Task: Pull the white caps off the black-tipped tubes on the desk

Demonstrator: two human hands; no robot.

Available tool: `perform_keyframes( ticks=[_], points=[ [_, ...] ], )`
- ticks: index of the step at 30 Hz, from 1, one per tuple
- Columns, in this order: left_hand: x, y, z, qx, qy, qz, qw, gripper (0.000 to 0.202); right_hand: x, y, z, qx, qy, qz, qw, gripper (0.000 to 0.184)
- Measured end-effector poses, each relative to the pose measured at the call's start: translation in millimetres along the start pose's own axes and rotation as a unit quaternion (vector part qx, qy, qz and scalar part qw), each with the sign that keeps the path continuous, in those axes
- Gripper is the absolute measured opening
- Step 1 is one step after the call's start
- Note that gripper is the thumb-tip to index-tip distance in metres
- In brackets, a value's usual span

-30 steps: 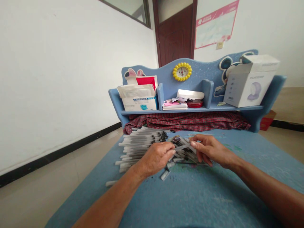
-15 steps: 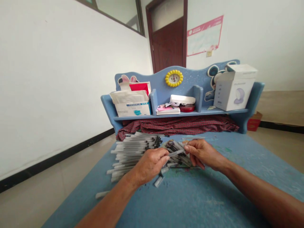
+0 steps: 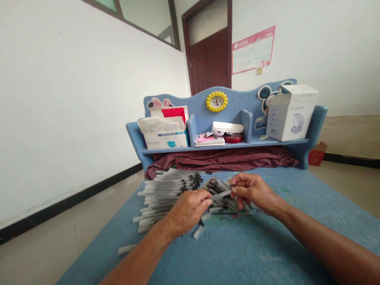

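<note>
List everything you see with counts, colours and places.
Door: one, brown, far wall.
Window: one, greyish, top left.
Poster: one, pink, beside door.
Carton: one, red, right floor.
Table: one, blue, foreground.
Shelf: one, blue, table's back.
Clock: one, yellow, shelf's back.
Cutouts: two, multicoloured, shelf's back.
Boxes: two, white, shelf's ends.
Papers: stack, white, shelf's middle.
Tin: one, red, beside papers.
Case: one, white, above tin.
Cloth: one, red, under shelf.
Pens: many, translucent, table.
Caps: several, clear, table.
Left hand: one, bare, on held pen.
Right hand: one, bare, same pen.
</note>
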State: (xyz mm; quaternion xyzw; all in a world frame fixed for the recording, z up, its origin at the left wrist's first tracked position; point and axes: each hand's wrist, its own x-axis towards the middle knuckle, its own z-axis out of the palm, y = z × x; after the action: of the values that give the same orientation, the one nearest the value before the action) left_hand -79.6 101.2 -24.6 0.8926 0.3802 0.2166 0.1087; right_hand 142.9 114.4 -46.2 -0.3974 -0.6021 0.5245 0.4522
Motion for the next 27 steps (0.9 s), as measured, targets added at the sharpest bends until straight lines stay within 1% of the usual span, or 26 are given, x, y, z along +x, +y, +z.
perform_keyframes(
  ticks=[3,5,7,11,13,15,17,19,21,22,24,25,27],
  points=[
    [0.0,-0.3,0.6,0.002,-0.008,-0.004,1.0,0.022,2.3,2.4,-0.8,0.001,0.022,-0.003,1.0,0.021],
    [0.3,-0.8,-2.4,0.002,-0.009,-0.008,1.0,0.022,4.5,2.1,-7.0,0.006,0.046,-0.01,0.999,0.021],
    [0.7,-3.7,-8.6,0.003,-0.01,-0.018,1.0,0.023,6.7,-0.3,-16.9,0.021,0.086,-0.02,0.996,0.023],
    [1.2,-20.5,-25.6,0.027,-0.01,-0.062,0.998,0.023,11.7,-4.0,-37.9,0.04,0.191,-0.041,0.98,0.027],
    [1.1,-30.9,-31.5,0.052,0.002,-0.095,0.994,0.024,14.0,-1.3,-42.4,0.015,0.229,-0.052,0.972,0.027],
    [1.0,-38.5,-33.5,0.08,0.02,-0.124,0.989,0.024,14.6,4.1,-40.3,-0.041,0.243,-0.074,0.966,0.022],
    [1.1,-41.1,-32.3,0.098,0.032,-0.135,0.985,0.023,11.9,8.9,-32.4,-0.138,0.241,-0.113,0.954,0.016],
    [1.4,-39.0,-29.5,0.103,0.028,-0.13,0.986,0.023,5.7,9.9,-21.4,-0.268,0.222,-0.157,0.924,0.011],
    [1.5,-34.3,-26.8,0.099,0.015,-0.123,0.987,0.024,-2.0,6.6,-10.8,-0.379,0.171,-0.186,0.89,0.011],
    [1.5,-31.8,-25.7,0.094,0.009,-0.121,0.988,0.024,-5.4,4.2,-6.8,-0.414,0.135,-0.19,0.88,0.012],
    [1.5,-27.3,-23.8,0.085,-0.002,-0.119,0.989,0.024,-9.4,0.1,-2.3,-0.445,0.074,-0.176,0.875,0.013],
    [1.4,-25.6,-23.1,0.082,-0.006,-0.117,0.99,0.023,-9.7,-0.7,-2.2,-0.45,0.06,-0.159,0.877,0.013],
    [1.3,-23.0,-21.5,0.078,-0.014,-0.11,0.991,0.022,-7.1,0.7,-5.6,-0.461,0.071,-0.118,0.876,0.015]
  ],
)
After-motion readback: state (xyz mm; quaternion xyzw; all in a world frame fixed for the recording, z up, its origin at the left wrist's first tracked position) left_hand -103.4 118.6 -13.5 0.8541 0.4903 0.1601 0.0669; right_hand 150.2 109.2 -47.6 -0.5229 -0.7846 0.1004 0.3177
